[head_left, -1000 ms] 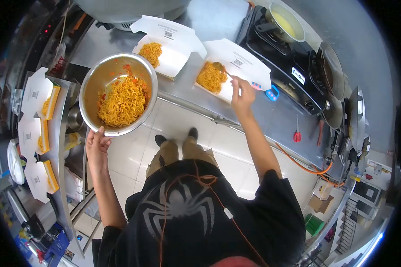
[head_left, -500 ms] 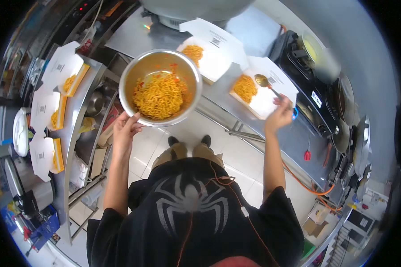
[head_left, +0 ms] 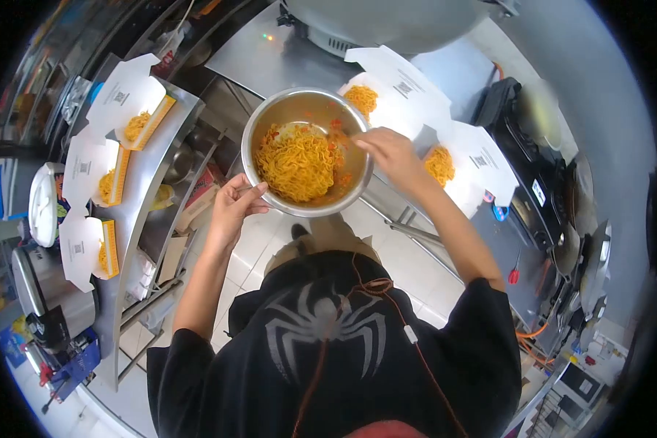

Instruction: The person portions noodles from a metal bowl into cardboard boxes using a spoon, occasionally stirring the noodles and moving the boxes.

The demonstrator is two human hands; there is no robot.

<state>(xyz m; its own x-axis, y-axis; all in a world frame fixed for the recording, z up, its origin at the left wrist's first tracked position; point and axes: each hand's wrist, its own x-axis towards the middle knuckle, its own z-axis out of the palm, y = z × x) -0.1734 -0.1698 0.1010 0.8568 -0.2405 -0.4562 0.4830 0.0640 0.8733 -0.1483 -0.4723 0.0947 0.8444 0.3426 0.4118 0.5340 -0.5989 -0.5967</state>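
My left hand (head_left: pixel 235 208) grips the near-left rim of a steel mixing bowl (head_left: pixel 250 157) and holds it up above the floor. Inside lie orange-yellow noodles (head_left: pixel 296 162) with red bits on the wall. Over the bowl's right rim reaches my right hand (head_left: pixel 388 152), fingers closed on a spoon that is almost wholly hidden here. To the right, an open white takeaway box (head_left: pixel 482 164) has noodles in one end. Another open box (head_left: pixel 409 91), also with some noodles, stands behind the bowl's right side.
Several open boxes with noodles, one a yellow-sided box (head_left: pixel 113 169), line the left steel counter (head_left: pixel 135 219). A black stove (head_left: pixel 515 109) is at the right, with pans (head_left: pixel 584 197) beyond it. At the top looms a large grey round vessel (head_left: pixel 387 22).
My right hand has moved left with the spoon, from the right-hand box to the bowl. The view has shifted, and my left hand still holds the bowl.
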